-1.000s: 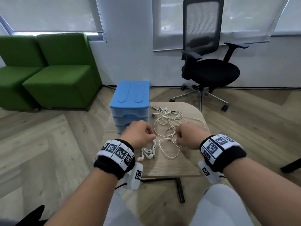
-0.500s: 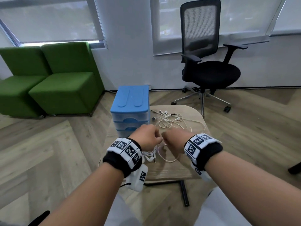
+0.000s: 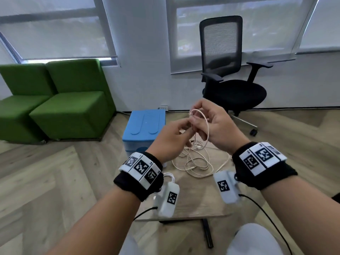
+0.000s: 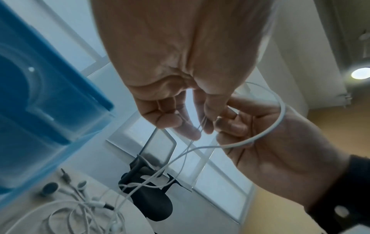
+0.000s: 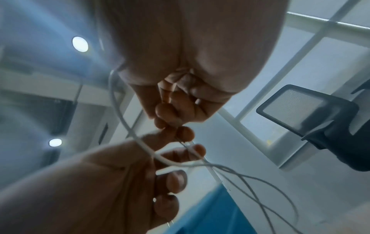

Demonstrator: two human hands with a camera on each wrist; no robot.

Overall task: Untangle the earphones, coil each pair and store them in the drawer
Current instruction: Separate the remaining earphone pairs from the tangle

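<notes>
While both hands are raised above the table (image 3: 184, 208), the left hand (image 3: 171, 142) and right hand (image 3: 215, 126) each pinch the earphones (image 3: 199, 124), likely to lift one cable loop free of the tangle beside the drawer (image 3: 145, 126).

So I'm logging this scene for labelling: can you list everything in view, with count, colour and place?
Earphone cable: one, white, looped between both hands above the table.
Tangled earphones: a pile, white, on the table.
Drawer box: one, blue, far left of the table.
Table: one, wooden.
Office chair: one, black, by the window.
Armchairs: two, green, on the left.
Left hand: pinches the cable.
Right hand: holds the loop.
</notes>
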